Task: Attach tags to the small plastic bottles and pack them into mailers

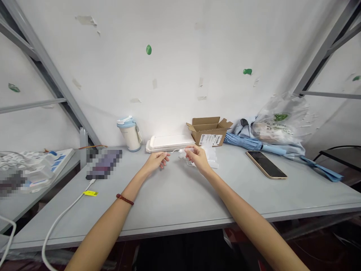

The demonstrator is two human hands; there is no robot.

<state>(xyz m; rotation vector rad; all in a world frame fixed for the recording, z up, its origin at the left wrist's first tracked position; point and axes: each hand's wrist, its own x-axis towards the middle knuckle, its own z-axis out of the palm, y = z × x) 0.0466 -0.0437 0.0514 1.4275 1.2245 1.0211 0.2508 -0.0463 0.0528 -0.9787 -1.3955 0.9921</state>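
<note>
A thin white cable [176, 150] runs between my two hands above the grey table, with a small white connector-like piece [181, 151] on it. My left hand [156, 161] pinches one end of the cable between thumb and forefinger, the other fingers curled. At the white piece, my right hand [198, 157] is closed, its fingertips gripping the cable there. More of the cable loops down below the right fingers. Behind and beside the right hand lies clear or white plastic packaging [213, 160], partly hidden by that hand. The exact kind of cable is too small to tell.
Along the wall stand a white-and-blue cup [131, 135], stacked white trays [172, 140] and an open cardboard box [210, 133]. To the right lie a blue folded umbrella [245, 142], a plastic bag [282, 124] and a phone [266, 165]. A plugged-in, pixelated device [104, 164] lies left.
</note>
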